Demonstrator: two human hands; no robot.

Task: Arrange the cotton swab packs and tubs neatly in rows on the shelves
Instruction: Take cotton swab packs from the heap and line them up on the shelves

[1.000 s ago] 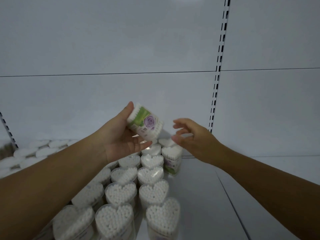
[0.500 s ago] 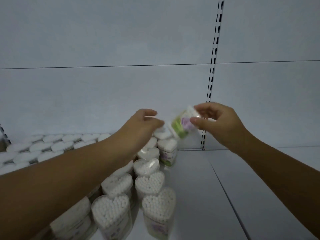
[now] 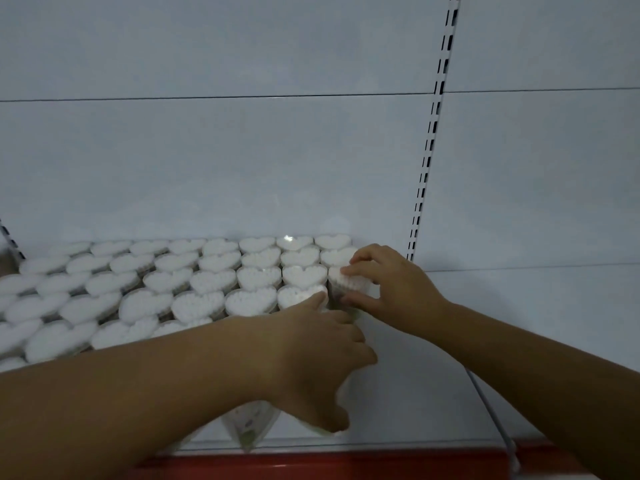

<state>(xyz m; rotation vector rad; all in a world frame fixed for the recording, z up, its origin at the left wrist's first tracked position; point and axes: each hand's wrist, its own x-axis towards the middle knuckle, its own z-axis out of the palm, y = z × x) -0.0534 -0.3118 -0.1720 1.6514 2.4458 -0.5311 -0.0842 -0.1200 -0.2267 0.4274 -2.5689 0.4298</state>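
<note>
Heart-shaped tub (image 3: 348, 284) of cotton swabs is sitting upright at the right end of the third row from the back, its white swab tips facing up, as a person's right hand (image 3: 391, 292) is gripping it, fingers curling over its far edge and thumb pressing its near side. Whether its base is resting on the shelf (image 3: 433, 375) is hidden by the hand.

Just to its left, the neighbouring tub (image 3: 299, 296), ending the next row forward, is being touched by the forefinger (image 3: 317, 301) of the left hand (image 3: 322, 351). That hand is lying spread and palm down, its fingers loose and its thumb pointing back toward the camera. The two hands are working close together, nearly touching.

Rows of tubs (image 3: 214, 282) are stretching away to the left, packed side by side from the back panel (image 3: 242, 161) toward the front of the shelf, with the nearer ones blurring at the left edge.

Another tub (image 3: 249, 427), bearing a pale printed label, is peeking out from under the left forearm near the front. A slotted upright (image 3: 431, 133) is rising along the back panel just right of the right hand, and a red strip (image 3: 346, 462) is running along the shelf's front lip.
</note>
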